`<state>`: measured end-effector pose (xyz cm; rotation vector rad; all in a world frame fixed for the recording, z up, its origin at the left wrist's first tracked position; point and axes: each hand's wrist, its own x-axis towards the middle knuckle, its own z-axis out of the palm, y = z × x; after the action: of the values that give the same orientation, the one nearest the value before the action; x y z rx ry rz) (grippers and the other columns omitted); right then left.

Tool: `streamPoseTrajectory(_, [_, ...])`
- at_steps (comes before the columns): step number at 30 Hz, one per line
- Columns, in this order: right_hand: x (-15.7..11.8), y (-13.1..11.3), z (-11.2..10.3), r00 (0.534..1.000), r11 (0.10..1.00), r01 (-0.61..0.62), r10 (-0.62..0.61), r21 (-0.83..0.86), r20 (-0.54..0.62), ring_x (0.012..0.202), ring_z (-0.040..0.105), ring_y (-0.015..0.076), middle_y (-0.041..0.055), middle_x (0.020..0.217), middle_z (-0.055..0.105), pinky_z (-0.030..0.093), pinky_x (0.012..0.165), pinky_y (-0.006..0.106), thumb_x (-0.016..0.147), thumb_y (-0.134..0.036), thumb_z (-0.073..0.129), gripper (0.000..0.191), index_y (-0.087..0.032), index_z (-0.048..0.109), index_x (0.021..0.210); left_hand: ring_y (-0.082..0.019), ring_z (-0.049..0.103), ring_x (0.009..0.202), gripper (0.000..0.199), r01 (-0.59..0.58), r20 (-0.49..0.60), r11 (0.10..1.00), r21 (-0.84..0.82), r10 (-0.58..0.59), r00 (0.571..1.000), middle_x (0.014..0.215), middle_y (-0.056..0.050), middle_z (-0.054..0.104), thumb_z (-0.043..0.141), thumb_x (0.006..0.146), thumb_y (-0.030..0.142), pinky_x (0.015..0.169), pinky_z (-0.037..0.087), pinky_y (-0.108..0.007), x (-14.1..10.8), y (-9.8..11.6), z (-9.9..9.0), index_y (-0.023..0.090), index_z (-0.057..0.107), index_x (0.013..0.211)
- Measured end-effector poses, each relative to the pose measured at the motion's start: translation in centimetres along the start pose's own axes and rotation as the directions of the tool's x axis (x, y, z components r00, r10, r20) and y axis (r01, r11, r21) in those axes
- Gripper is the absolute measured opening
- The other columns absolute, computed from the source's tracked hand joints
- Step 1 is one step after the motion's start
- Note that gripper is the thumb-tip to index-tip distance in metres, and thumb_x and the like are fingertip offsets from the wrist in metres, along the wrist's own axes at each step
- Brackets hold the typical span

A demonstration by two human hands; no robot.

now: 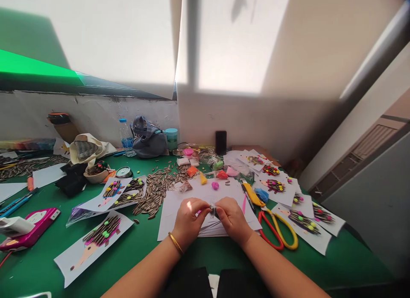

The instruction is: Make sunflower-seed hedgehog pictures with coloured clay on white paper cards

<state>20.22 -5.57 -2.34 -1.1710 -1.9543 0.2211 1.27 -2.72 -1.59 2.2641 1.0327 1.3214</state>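
Note:
My left hand, with a gold bangle at its wrist, pinches one side of a small clear plastic packet. My right hand grips the other side. Something dark shows in the packet, but fingers partly cover it. A trace of pink lies by my left fingertips. Both hands are over a stack of white paper. Just beyond them on the paper sit a magenta clay lump and a yellow clay piece. Orange clay and red clay lie farther back.
Striped sunflower seeds are heaped on the green table left of the paper. Red-and-yellow scissors and a yellow utility knife lie at right. Hedgehog cards flank both sides. A power strip sits far left; a phone leans at the back.

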Motion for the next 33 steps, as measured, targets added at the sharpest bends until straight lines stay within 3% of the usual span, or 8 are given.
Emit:
streamPoseTrajectory(4, [-0.1, 0.2, -0.1, 0.999, 0.999, -0.024, 0.025, 0.030, -0.026, 0.084, 0.056, 0.0209, 0.0050, 0.087, 0.065, 0.039, 0.080, 0.036, 0.098, -0.046, 0.042, 0.034, -0.021, 0.065, 0.104, -0.021, 0.064, 0.087, 0.006, -0.003, -0.014, 0.996, -0.089, 0.002, 1.000, 0.088, -0.005, 0.071, 0.065, 0.085, 0.022, 0.083, 0.049, -0.036, 0.1, 0.0, 0.2, 0.023, 0.069, 0.090])
streamPoseTrajectory(7, [-0.1, 0.2, -0.2, 0.999, 0.999, -0.020, 0.021, 0.027, -0.036, 0.086, 0.057, 0.0222, 0.0059, 0.093, 0.066, 0.041, 0.082, 0.037, 0.094, -0.046, 0.050, 0.039, -0.022, 0.060, 0.123, -0.020, 0.064, 0.090, 0.011, -0.017, 0.021, 0.990, -0.140, 0.020, 1.000, 0.092, -0.005, 0.071, 0.064, 0.086, 0.019, 0.085, 0.051, -0.036, 0.1, 0.0, 0.2, 0.023, 0.068, 0.095])
streamPoseTrajectory(12, [0.1, -0.2, -0.3, 0.999, 0.999, -0.029, 0.029, 0.022, -0.014, 0.085, 0.055, 0.0220, 0.0048, 0.085, 0.063, 0.042, 0.080, 0.037, 0.091, -0.038, 0.054, 0.025, -0.022, 0.067, 0.105, -0.019, 0.065, 0.094, 0.025, -0.028, 0.059, 0.984, -0.174, 0.039, 0.998, 0.100, -0.006, 0.071, 0.061, 0.088, 0.017, 0.086, 0.052, -0.036, -0.1, -0.2, 0.2, 0.024, 0.065, 0.112])
streamPoseTrajectory(15, [0.1, -0.3, -0.2, 0.998, 0.999, -0.029, 0.030, 0.014, -0.061, 0.091, 0.055, 0.0230, 0.0062, 0.092, 0.063, 0.043, 0.083, 0.038, 0.088, -0.032, 0.056, 0.021, -0.022, 0.067, 0.102, -0.019, 0.065, 0.095, 0.030, -0.030, 0.062, 0.985, -0.167, 0.041, 0.997, 0.102, -0.006, 0.071, 0.060, 0.090, 0.019, 0.086, 0.053, -0.036, -0.3, -0.5, 0.4, 0.025, 0.063, 0.118])
streamPoseTrajectory(18, [0.1, -0.2, -0.1, 0.997, 0.999, -0.013, 0.015, 0.033, -0.071, 0.096, 0.057, 0.0233, 0.0063, 0.099, 0.064, 0.043, 0.086, 0.038, 0.086, -0.027, 0.059, 0.018, -0.023, 0.066, 0.102, -0.020, 0.064, 0.095, 0.023, -0.044, 0.067, 0.988, -0.147, 0.055, 0.996, 0.099, -0.007, 0.070, 0.062, 0.089, 0.021, 0.085, 0.053, -0.037, -0.3, -0.6, 0.5, 0.024, 0.067, 0.111])
streamPoseTrajectory(27, [0.0, -0.5, 0.2, 0.999, 0.999, -0.003, 0.005, 0.042, -0.037, 0.090, 0.059, 0.0207, 0.0030, 0.095, 0.067, 0.042, 0.085, 0.035, 0.082, -0.018, 0.060, 0.025, -0.023, 0.063, 0.106, -0.018, 0.061, 0.079, 0.006, 0.031, 0.109, 0.976, -0.214, -0.008, 0.994, 0.083, -0.003, 0.068, 0.064, 0.088, 0.022, 0.077, 0.049, -0.032, 0.1, 0.1, 0.4, 0.020, 0.068, 0.091])
streamPoseTrajectory(33, [0.1, -0.9, 0.2, 0.999, 1.000, 0.012, -0.012, 0.018, -0.042, 0.085, 0.058, 0.0198, 0.0023, 0.088, 0.066, 0.041, 0.082, 0.035, 0.084, -0.019, 0.058, 0.016, -0.023, 0.063, 0.099, -0.019, 0.058, 0.077, 0.016, 0.034, 0.098, 0.996, -0.077, -0.027, 0.995, 0.078, -0.004, 0.065, 0.058, 0.092, 0.030, 0.074, 0.044, -0.032, 0.0, 0.0, 0.4, 0.019, 0.065, 0.083])
